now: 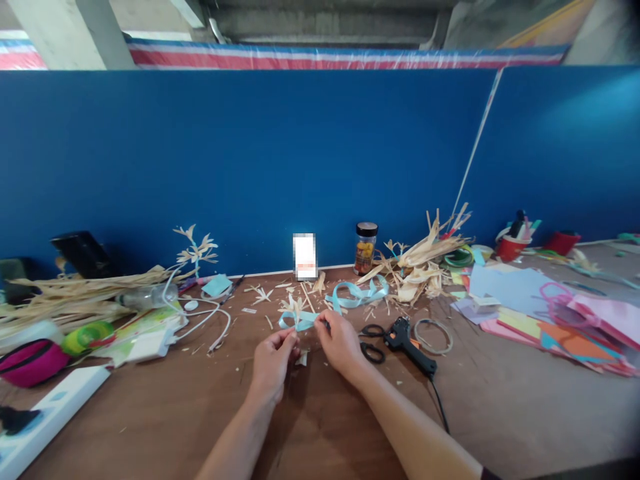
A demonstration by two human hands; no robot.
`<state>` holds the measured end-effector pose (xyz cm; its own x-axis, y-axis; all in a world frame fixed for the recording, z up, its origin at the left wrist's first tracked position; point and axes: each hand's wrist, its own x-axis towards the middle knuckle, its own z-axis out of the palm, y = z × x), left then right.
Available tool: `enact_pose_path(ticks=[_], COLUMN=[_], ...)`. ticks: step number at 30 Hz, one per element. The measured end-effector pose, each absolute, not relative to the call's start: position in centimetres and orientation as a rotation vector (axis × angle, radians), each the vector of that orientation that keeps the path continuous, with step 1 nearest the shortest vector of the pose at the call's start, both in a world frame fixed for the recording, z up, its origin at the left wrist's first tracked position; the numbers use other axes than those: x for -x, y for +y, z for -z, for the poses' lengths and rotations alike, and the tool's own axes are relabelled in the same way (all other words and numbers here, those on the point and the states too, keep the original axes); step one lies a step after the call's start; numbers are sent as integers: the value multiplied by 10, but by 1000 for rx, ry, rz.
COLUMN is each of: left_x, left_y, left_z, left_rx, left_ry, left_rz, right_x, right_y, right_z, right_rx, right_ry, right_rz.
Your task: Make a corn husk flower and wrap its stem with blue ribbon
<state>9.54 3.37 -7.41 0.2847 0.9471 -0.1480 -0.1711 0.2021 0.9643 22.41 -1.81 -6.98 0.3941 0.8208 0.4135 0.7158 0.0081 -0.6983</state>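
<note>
My left hand (271,363) is closed in a pinch at the base of a small pale husk flower (296,305); its stem is mostly hidden by the fingers. Light blue ribbon (306,323) runs from just below the petals across to my right hand (341,341), whose fingers are closed on it. More of this ribbon lies in loose curls on the table beyond my right hand. Black-handled scissors (373,352) rest just right of that hand, beside a black glue gun (411,348).
Husk scraps litter the brown table (320,427). A lidded jar (365,250), a pile of dried husks (425,267) and coloured paper (510,290) stand or lie right. Left are a finished-looking flower (197,250), white cables (225,327) and a power strip (55,413). A blue partition (250,167) closes the back.
</note>
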Motion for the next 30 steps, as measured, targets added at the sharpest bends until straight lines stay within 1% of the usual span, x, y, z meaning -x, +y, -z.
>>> enact_pose_path(ticks=[6,10,12,17,21,25,30], left_x=[-95,-95,-95,-94,-95,-95,-96], left_y=[31,30,30,32,32,31,30], left_z=[69,70,70,72,75,77,78], left_rx=[-1019,-1054,-1052,-1079,-1128,-1197,-1173], left_ry=[860,814,809,811,837,857,835], left_rz=[-913,-889,-885,-913,-922,-960,-974], right_x=[-231,-231,-230,-227,-228,-227,-221], right_y=[-15,-16,-18,-22,-21,-20,-16], right_z=[70,64,60,57,58,60,65], right_rx=[1581,1414,1383,1452,1473,1435,1401], right_ry=[-1334,-1336,-1388,-1471,-1484,-1509,-1443], right_rz=[-195,-466,-535,-285,-218,-266,-477])
